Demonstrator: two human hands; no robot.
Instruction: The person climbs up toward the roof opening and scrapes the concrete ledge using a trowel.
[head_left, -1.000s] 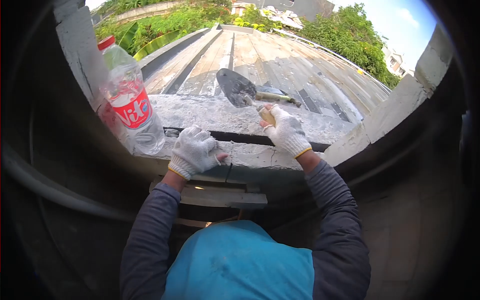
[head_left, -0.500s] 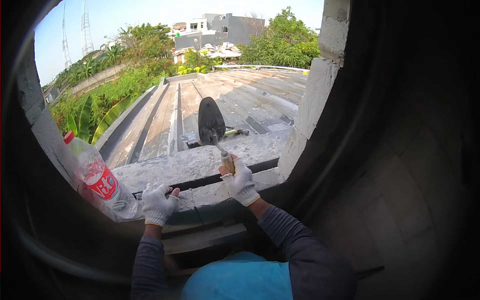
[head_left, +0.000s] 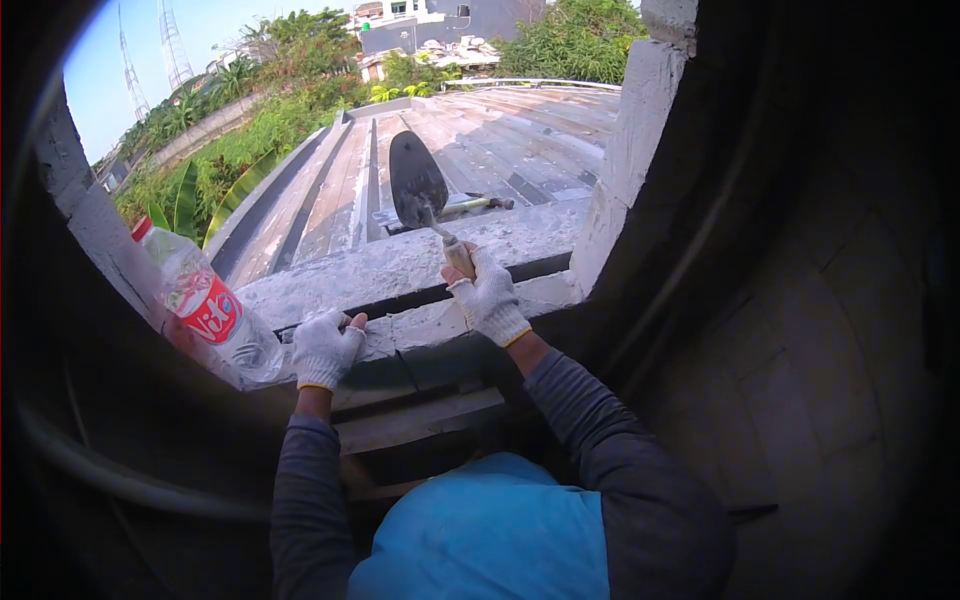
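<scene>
My right hand [head_left: 488, 297], in a white knit glove with bare fingertips, is wrapped round the wooden handle of a trowel [head_left: 418, 180]. The trowel's dark rounded blade points up and away from me, above the sill. My left hand [head_left: 326, 348], gloved the same way, rests on the near edge of the block sill [head_left: 425, 325] with curled fingers. Whether those fingers hold anything is hidden. A dark strip [head_left: 410, 300] runs lengthwise along the sill, just beyond both hands.
A clear plastic bottle [head_left: 215, 310] with a red cap and label leans at the sill's left end. A hammer-like tool [head_left: 470, 206] lies behind the trowel. Beyond spreads a ribbed roof [head_left: 330, 200]. A pale block wall [head_left: 635, 150] bounds the opening on the right.
The camera has tipped down, so the scene sits higher in view. Both hands keep nearly the same place at the sill, with the trowel still in my right hand.
</scene>
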